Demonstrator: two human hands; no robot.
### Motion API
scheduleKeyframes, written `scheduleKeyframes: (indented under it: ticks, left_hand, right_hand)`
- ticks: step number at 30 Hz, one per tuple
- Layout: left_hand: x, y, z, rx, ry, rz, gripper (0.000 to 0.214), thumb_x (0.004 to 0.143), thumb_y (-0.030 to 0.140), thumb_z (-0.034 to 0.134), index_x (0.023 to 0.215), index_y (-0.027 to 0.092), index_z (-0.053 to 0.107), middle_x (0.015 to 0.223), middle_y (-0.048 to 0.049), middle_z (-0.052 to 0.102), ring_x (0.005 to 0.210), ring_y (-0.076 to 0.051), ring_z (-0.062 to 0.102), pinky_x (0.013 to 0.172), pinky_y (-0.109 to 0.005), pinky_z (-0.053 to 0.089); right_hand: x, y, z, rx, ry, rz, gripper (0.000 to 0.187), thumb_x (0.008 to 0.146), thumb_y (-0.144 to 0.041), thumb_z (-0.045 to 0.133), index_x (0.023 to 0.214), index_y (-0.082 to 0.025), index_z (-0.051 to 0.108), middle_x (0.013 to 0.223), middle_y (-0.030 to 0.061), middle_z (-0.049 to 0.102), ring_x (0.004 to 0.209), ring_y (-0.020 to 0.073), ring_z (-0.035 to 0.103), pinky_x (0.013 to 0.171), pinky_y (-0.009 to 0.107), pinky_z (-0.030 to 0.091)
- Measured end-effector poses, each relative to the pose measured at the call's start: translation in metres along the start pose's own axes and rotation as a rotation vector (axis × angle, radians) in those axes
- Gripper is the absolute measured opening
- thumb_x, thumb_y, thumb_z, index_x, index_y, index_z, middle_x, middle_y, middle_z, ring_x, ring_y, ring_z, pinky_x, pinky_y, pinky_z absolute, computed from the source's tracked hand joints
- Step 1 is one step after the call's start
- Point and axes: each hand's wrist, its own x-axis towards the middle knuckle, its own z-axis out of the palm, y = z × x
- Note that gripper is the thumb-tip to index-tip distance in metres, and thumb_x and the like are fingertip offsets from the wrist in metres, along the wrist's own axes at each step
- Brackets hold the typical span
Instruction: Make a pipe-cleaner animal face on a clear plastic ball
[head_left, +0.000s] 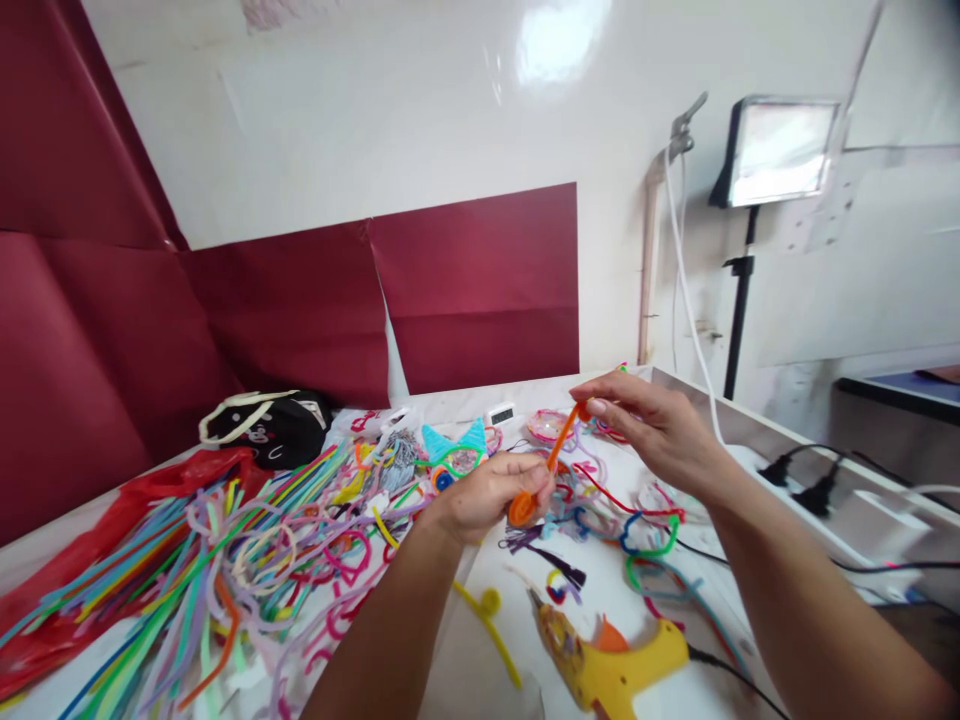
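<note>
My left hand (pixel 487 492) pinches the coiled lower end of an orange pipe cleaner (pixel 553 460) above a white table (pixel 465 660). My right hand (pixel 645 420) grips the upper end of the same pipe cleaner between thumb and fingers, higher up and to the right. The stem runs slanted between the two hands. Under the hands lie bent pipe cleaner pieces in red, green, blue and purple (pixel 645 530).
A big heap of coloured pipe cleaners (pixel 202 570) covers the table's left. A yellow glue gun (pixel 607 665) lies near the front, a yellow bent piece (pixel 487 620) beside it. A black bag (pixel 270 425) sits at the back left. Plugs and cables (pixel 802 485) run along the right.
</note>
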Motion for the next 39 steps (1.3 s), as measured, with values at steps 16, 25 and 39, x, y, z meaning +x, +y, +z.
scheduleKeyframes:
  ticks: [16, 25, 39]
  left_hand:
    - [-0.004, 0.009, 0.000, 0.138, 0.056, 0.026, 0.045, 0.078, 0.057, 0.062, 0.073, 0.013, 0.067, 0.048, 0.0025, 0.043, 0.042, -0.006, 0.030, 0.044, -0.024, 0.017]
    - [-0.004, 0.009, -0.006, 0.286, 0.016, 0.056, 0.039, 0.084, 0.048, 0.061, 0.075, 0.010, 0.066, 0.050, 0.0050, 0.042, 0.042, -0.004, 0.028, 0.042, -0.020, 0.018]
    - [-0.008, 0.014, -0.005, 0.396, 0.043, 0.051, 0.033, 0.087, 0.040, 0.058, 0.074, 0.011, 0.067, 0.050, 0.0060, 0.039, 0.045, -0.005, 0.029, 0.046, -0.020, 0.023]
  right_hand:
    - [-0.003, -0.004, -0.012, -0.143, -0.253, 0.089, 0.026, 0.088, -0.038, 0.053, 0.077, -0.019, 0.067, 0.067, 0.0008, 0.059, 0.062, 0.0135, 0.051, 0.057, 0.025, 0.038]
    - [-0.005, -0.021, -0.004, -0.192, -0.343, -0.077, 0.022, 0.094, -0.030, 0.051, 0.080, -0.018, 0.063, 0.073, 0.0005, 0.063, 0.065, 0.0117, 0.055, 0.062, 0.022, 0.040]
    - [-0.008, -0.013, -0.010, -0.247, -0.464, 0.017, 0.022, 0.092, -0.030, 0.051, 0.081, -0.019, 0.067, 0.069, -0.0004, 0.061, 0.061, 0.0122, 0.050, 0.058, 0.024, 0.038]
